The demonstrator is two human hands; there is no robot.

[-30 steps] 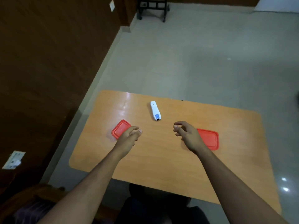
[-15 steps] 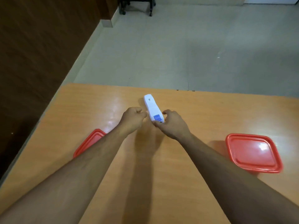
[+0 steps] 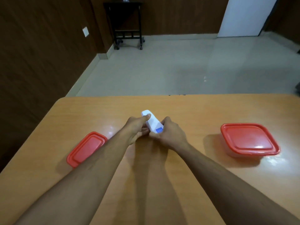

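Now both my hands grasp the white device point(image 3: 152, 123) near the table's point(image 3: 194, 111) far edge: left hand point(image 3: 137, 129) thumb on top, right hand point(image 3: 168, 133) clenching its near end; next, probably lift it.

View: a single wide-angle camera worn on the person's head.
Position: above the near side of the table point(image 3: 211, 111), over the person's own forearms.
Facing: forward and down, across the tabletop to the floor point(image 3: 162, 70) and the far wall point(image 3: 178, 13).
Nearness: close; the forearms fill the bottom, and the left hand point(image 3: 136, 129) and right hand point(image 3: 170, 135) sit mid-frame, both holding the white device point(image 3: 153, 123).
Frame sides: left red lid point(image 3: 86, 148) low left, right red-lidded container point(image 3: 248, 138) at right, black stand point(image 3: 126, 21) at the top.
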